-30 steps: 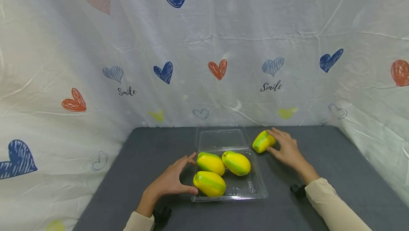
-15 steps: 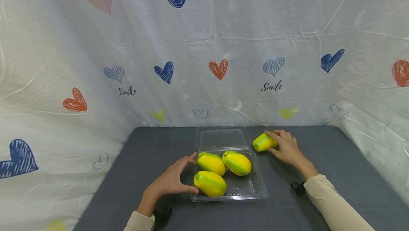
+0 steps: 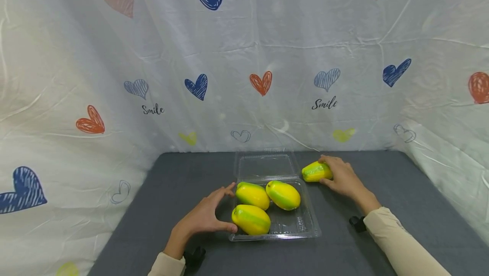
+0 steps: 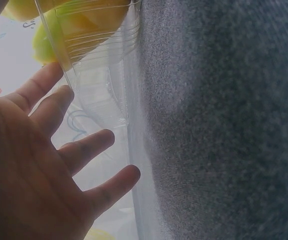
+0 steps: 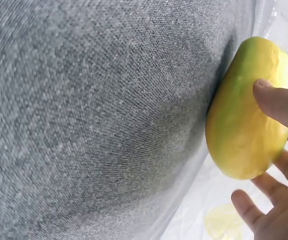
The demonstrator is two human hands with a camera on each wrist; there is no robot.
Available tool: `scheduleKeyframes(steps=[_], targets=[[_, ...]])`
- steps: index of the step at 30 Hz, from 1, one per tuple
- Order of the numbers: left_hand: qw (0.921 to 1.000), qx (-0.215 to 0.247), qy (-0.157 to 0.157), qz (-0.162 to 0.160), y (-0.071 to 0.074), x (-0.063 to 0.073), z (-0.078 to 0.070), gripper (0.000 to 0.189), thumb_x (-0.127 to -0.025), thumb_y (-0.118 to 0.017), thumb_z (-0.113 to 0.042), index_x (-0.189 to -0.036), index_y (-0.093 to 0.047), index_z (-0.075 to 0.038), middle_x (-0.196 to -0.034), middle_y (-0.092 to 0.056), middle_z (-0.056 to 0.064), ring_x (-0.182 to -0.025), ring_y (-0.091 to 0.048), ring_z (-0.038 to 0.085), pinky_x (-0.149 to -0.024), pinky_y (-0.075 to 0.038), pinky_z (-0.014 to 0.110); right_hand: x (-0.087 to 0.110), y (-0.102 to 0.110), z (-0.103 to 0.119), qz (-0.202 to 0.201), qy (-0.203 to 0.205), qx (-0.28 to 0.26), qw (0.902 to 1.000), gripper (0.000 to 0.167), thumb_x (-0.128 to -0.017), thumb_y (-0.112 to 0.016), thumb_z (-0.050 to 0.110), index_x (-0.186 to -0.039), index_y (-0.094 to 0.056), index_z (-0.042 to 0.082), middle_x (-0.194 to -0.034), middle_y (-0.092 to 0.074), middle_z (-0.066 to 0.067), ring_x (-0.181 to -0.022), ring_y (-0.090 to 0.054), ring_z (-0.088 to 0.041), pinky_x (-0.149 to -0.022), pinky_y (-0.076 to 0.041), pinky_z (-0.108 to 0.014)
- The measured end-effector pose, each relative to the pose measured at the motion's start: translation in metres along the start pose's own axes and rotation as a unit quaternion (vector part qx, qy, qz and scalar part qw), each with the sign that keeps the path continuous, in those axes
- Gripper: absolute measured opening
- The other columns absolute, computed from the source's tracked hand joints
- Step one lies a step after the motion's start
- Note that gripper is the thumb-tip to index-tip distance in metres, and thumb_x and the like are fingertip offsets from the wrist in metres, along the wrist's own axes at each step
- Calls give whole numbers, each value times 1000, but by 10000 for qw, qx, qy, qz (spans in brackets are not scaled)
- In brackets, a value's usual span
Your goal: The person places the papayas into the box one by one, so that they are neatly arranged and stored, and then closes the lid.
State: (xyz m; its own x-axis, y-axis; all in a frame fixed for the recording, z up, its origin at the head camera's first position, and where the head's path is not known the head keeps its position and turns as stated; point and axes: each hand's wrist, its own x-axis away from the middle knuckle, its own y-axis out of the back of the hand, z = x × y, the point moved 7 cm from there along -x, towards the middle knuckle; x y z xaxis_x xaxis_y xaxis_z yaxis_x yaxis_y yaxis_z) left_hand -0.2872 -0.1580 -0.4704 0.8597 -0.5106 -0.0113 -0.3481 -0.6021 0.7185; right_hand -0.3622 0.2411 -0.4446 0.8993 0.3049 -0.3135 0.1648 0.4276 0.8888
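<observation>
A person's right hand (image 3: pixel 345 178) grips one yellow and green fruit (image 3: pixel 314 172). The thumb presses on one side and the fingers curl round the other side. That is likely so the smooth, round fruit can't roll or slip. This fruit is on the table (image 3: pixel 195 167), to the right of the see-through box (image 3: pixel 305 221), and one end points toward the box. It looks like it rests on the table.

The left hand (image 3: pixel 208 214) has its fingers spread out and grips nothing. In the left wrist view, two fingertips touch the edge of the box. The thumb is by the near left corner. Maybe the hand is there to stop the light box from sliding.

Three more fruits lie on their sides in the box: a far left fruit (image 3: pixel 252 195), a far right fruit (image 3: pixel 283 195) and a near left fruit (image 3: pixel 251 220). The walls of the box probably help stop them from rolling off. The bottom of the box shows at the near right. The lid (image 3: pixel 267 166) lies back on the far side, so the fruits are easy to reach from above.

The table is dark gray, and up close it looks like woven cloth. A white sheet (image 3: pixel 229 55) with folds hangs behind it and at both sides. The sheet has red, blue, pink and yellow hearts and the word "Smile".
</observation>
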Motion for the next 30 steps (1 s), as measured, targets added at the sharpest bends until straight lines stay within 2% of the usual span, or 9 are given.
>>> scheduleKeyframes(steps=[4, 9, 17, 22, 26, 30], targets=[[10000, 8, -23, 5, 0, 0, -1, 82, -73, -88, -55, -140, -51, -26, -168, -24, -17, -156, -25, 33, -114, -26, 75, 0, -2, 2, -45, 165, 64, 9998, 57, -83, -84, 14, -133, -59, 5, -135, -61, -21, -124, -53, -47, -95, -41, -66], [10000, 7, -46, -6, 0, 0, -2, 81, -73, -88, -56, -139, -51, -26, -168, -24, -16, -156, -25, 33, -114, -22, 77, 3, -1, 4, -155, 354, 261, 9989, 57, -83, -85, 19, -135, -63, 11, -132, -61, -19, -120, -54, -46, -95, -42, -68], [10000, -15, 3, -10, 0, 0, -1, 81, -72, -88, -56, -139, -51, -27, -168, -24, -17, -156, -25, 33, -114, -24, 76, 6, 3, 6, -427, 580, 387, 9967, 59, -80, -88, 21, -134, -66, 12, -123, -64, -17, -112, -56, -41, -93, -44, -63], [10000, 7, 40, -7, 0, -1, 0, 81, -73, -88, -54, -139, -51, -27, -168, -23, -17, -157, -24, 34, -114, -25, 76, 8, 4, 5, -535, 547, 347, 9965, 60, -79, -88, 24, -134, -66, 10, -124, -65, -16, -110, -56, -39, -91, -46, -59], [10000, 3, 40, 0, 0, -1, -1, 81, -73, -89, -53, -139, -51, -26, -168, -23, -16, -157, -24, 33, -115, -27, 74, 9, 3, 0, -523, 435, 239, 9974, 61, -81, -87, 26, -135, -64, 9, -130, -65, -16, -112, -56, -39, -94, -45, -59], [10000, -3, 42, 12, 0, -1, 0, 81, -73, -88, -53, -139, -51, -26, -168, -23, -17, -157, -23, 33, -115, -24, 76, 10, 1, -4, -551, 335, 141, 9978, 62, -82, -86, 26, -137, -63, 9, -135, -66, -14, -113, -56, -39, -95, -44, -58]])
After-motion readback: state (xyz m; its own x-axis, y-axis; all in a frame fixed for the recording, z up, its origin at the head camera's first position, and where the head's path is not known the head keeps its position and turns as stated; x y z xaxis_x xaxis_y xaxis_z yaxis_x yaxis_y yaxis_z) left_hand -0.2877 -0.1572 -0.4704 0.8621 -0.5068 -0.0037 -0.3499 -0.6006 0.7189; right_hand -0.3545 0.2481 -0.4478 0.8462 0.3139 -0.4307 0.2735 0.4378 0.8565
